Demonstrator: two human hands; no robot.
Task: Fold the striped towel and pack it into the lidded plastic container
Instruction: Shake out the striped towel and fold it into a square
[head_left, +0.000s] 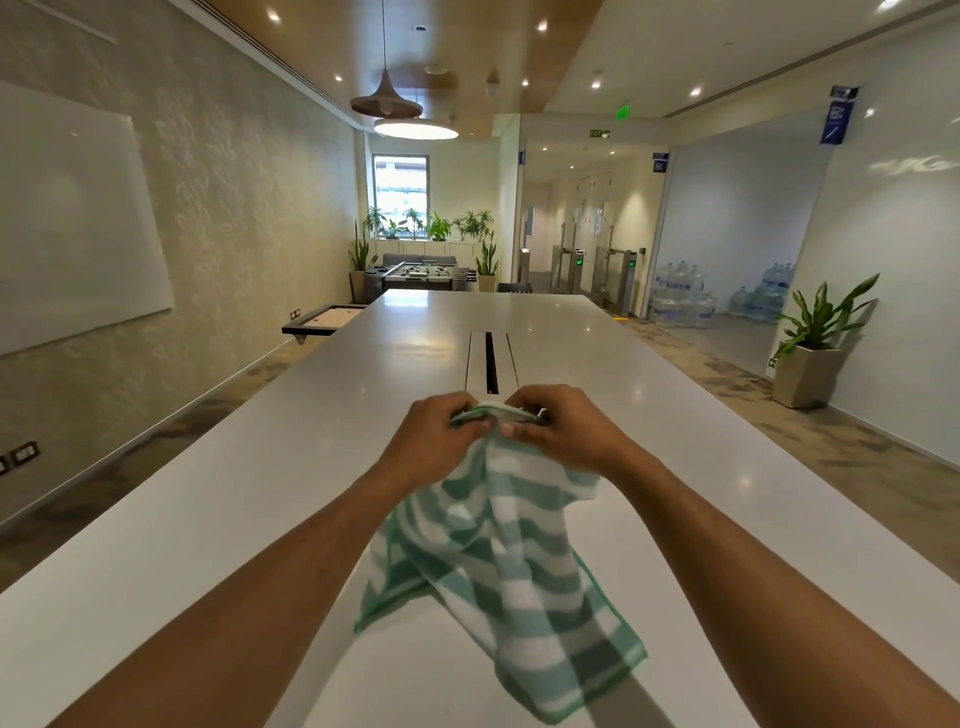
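The green-and-white striped towel (511, 566) hangs in loose folds above the long white table (270, 483). Its upper edge is bunched between both hands. My left hand (434, 439) pinches that edge from the left. My right hand (558, 428) pinches it from the right, and the two sets of fingertips almost touch. The towel's lower corners droop toward me near the table surface. No lidded plastic container shows in this view.
A dark cable slot (491, 364) runs along the table's centre just beyond my hands. A potted plant (818, 343) stands by the right wall, with stacked water bottles (680, 304) behind it. A foosball table (421, 275) sits at the far end.
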